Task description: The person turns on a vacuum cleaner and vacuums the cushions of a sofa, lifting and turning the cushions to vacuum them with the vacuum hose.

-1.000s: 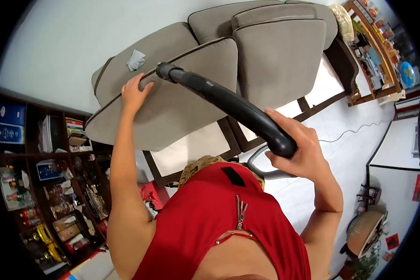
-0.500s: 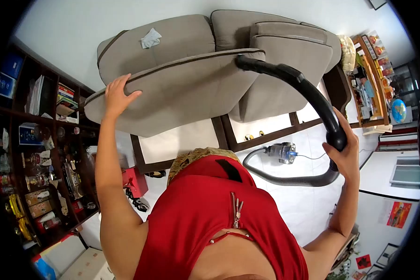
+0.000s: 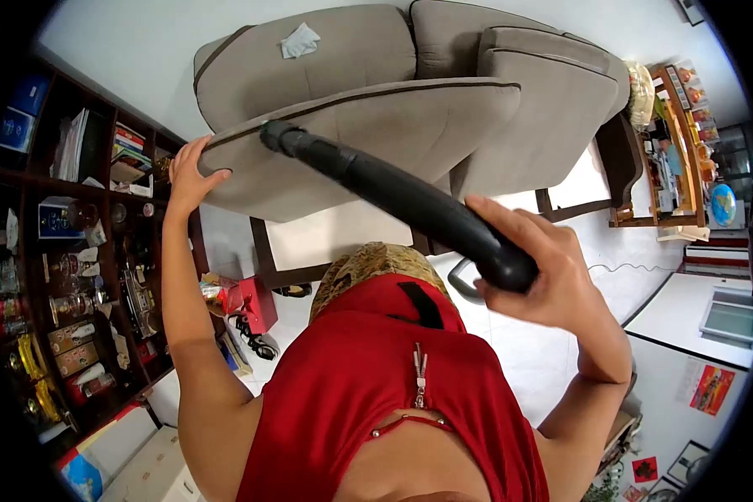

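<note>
My right hand (image 3: pixel 552 272) is wrapped round the thick end of a black vacuum cleaner wand (image 3: pixel 393 188). The wand slants up to the left, and its brush tip (image 3: pixel 281 137) is at the front of a grey sofa cushion (image 3: pixel 376 125). That cushion is tipped up off the sofa frame (image 3: pixel 263 251). At its left end my left hand (image 3: pixel 191 180) grips the edge, fingers over the piping and thumb on the near face. A bit of grey vacuum hose (image 3: pixel 467 276) shows below the wand; the machine's body is hidden.
A second seat cushion (image 3: pixel 535 125) leans up at the right. A crumpled white tissue (image 3: pixel 300 40) lies on the back cushion. Dark shelves (image 3: pixel 100 219) full of small things stand close on the left, with a red box (image 3: pixel 258 305) on the floor beside them.
My right hand has swung the wand left and nearer to me, its tip going from the cushion's right end towards its left. My left hand still holds the cushion. The vacuum's body has gone from sight.
</note>
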Motion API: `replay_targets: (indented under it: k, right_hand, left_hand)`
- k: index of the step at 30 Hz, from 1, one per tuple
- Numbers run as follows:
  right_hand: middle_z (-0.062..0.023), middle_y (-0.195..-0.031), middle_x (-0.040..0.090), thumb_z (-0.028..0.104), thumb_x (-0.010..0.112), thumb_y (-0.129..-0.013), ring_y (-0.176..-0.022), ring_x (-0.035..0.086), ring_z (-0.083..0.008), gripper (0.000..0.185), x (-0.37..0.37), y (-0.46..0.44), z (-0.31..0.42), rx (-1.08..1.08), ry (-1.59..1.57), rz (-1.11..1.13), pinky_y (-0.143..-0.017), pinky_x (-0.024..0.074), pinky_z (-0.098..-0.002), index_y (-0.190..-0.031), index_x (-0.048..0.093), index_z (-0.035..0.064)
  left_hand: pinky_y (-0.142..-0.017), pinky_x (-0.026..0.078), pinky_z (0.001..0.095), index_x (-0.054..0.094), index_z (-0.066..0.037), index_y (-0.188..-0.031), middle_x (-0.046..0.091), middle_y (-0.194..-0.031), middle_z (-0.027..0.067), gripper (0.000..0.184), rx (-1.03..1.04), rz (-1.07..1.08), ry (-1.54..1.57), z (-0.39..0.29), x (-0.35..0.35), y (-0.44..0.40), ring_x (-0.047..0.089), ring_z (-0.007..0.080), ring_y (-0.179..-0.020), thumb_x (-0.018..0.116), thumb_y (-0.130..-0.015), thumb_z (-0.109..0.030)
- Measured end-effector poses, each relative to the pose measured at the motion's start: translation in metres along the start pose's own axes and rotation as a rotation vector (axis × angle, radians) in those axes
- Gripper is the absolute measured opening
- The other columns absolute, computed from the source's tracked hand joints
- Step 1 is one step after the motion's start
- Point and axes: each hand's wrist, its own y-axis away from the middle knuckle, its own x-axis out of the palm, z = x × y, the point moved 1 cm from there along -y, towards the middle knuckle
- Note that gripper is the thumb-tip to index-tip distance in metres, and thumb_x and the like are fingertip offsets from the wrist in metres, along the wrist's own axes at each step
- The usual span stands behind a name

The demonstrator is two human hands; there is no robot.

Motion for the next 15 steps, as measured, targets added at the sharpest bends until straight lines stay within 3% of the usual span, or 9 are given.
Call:
replay_targets:
  k: [2, 3, 4, 6, 9, 12, 13, 15]
  right_hand:
    - [-0.0148, -0.083, 0.065, 0.006, 0.073, -0.062, -0.069, 0.065, -0.0298, 0.076, 0.005, -0.003, -0.006, -0.054, -0.065, -0.100, -0.065, 0.0519, -0.0369, -0.136, 0.056, 0.0122]
    - [-0.0180, -0.106, 0.069, 0.006, 0.074, -0.059, -0.087, 0.068, -0.0260, 0.076, -0.008, 0.002, -0.003, 0.171, -0.097, 0.042, -0.081, 0.0513, -0.0328, -0.132, 0.057, 0.0018]
    - [-0.0182, -0.108, 0.069, 0.007, 0.073, -0.057, -0.091, 0.068, -0.0258, 0.078, -0.010, 0.008, -0.003, 0.130, -0.088, 0.017, -0.085, 0.0502, -0.0324, -0.132, 0.057, 0.0005]
    - [-0.0167, -0.093, 0.069, 0.004, 0.073, -0.059, -0.076, 0.067, -0.0288, 0.076, -0.017, 0.028, -0.004, 0.044, -0.017, -0.038, -0.072, 0.0522, -0.0333, -0.133, 0.058, 0.0069]
    - [-0.0155, -0.098, 0.069, 0.004, 0.072, -0.055, -0.079, 0.067, -0.0235, 0.079, -0.026, 0.066, -0.007, 0.127, -0.002, -0.072, -0.076, 0.0506, -0.0310, -0.132, 0.058, 0.0032]
    - [-0.0131, -0.100, 0.068, 0.002, 0.070, -0.054, -0.076, 0.063, -0.0178, 0.081, -0.037, 0.109, -0.015, 0.218, -0.007, -0.118, -0.072, 0.0489, -0.0288, -0.133, 0.057, 0.0021]
    - [-0.0110, -0.096, 0.066, 0.002, 0.070, -0.053, -0.072, 0.060, -0.0159, 0.083, -0.039, 0.128, -0.022, 0.235, -0.003, -0.146, -0.069, 0.0473, -0.0281, -0.135, 0.056, 0.0030]
    - [-0.0088, -0.091, 0.064, 0.006, 0.069, -0.053, -0.069, 0.058, -0.0140, 0.084, -0.043, 0.159, -0.028, 0.287, 0.022, -0.181, -0.066, 0.0451, -0.0274, -0.136, 0.056, 0.0048]
  left_hand:
    - [-0.113, 0.024, 0.0474, 0.053, -0.017, -0.138, 0.050, -0.142, 0.0082, 0.083, 0.009, -0.025, 0.014, -0.004, 0.002, 0.012, 0.040, 0.0296, -0.136, 0.084, -0.065, -0.038]
    - [-0.113, 0.024, 0.0472, 0.053, -0.017, -0.138, 0.050, -0.142, 0.0081, 0.082, 0.012, -0.032, 0.026, -0.006, 0.002, 0.019, 0.040, 0.0294, -0.136, 0.084, -0.065, -0.038]
    - [-0.113, 0.024, 0.0469, 0.053, -0.017, -0.138, 0.050, -0.142, 0.0080, 0.082, 0.012, -0.041, 0.038, -0.010, 0.001, 0.027, 0.040, 0.0292, -0.135, 0.085, -0.065, -0.038]
    - [-0.113, 0.023, 0.0516, 0.053, -0.017, -0.138, 0.050, -0.142, 0.0061, 0.083, -0.001, -0.059, 0.012, -0.021, 0.002, 0.044, 0.038, 0.0278, -0.137, 0.085, -0.064, -0.039]
    - [-0.112, 0.020, 0.0585, 0.052, -0.020, -0.138, 0.049, -0.142, 0.0033, 0.083, 0.011, -0.082, 0.018, -0.020, 0.010, 0.067, 0.034, 0.0272, -0.139, 0.084, -0.064, -0.041]
    - [-0.112, 0.020, 0.0577, 0.052, -0.022, -0.139, 0.045, -0.146, 0.0042, 0.083, -0.031, -0.114, 0.030, -0.029, 0.013, 0.094, 0.033, 0.0280, -0.140, 0.084, -0.064, -0.042]
    - [-0.113, 0.025, 0.0512, 0.051, -0.023, -0.141, 0.039, -0.150, 0.0094, 0.083, -0.064, -0.113, -0.020, -0.031, 0.015, 0.103, 0.031, 0.0322, -0.141, 0.085, -0.066, -0.039]
    - [-0.114, 0.025, 0.0522, 0.050, -0.024, -0.141, 0.036, -0.152, 0.0105, 0.084, -0.099, -0.181, -0.013, -0.031, 0.026, 0.119, 0.028, 0.0345, -0.143, 0.085, -0.066, -0.040]
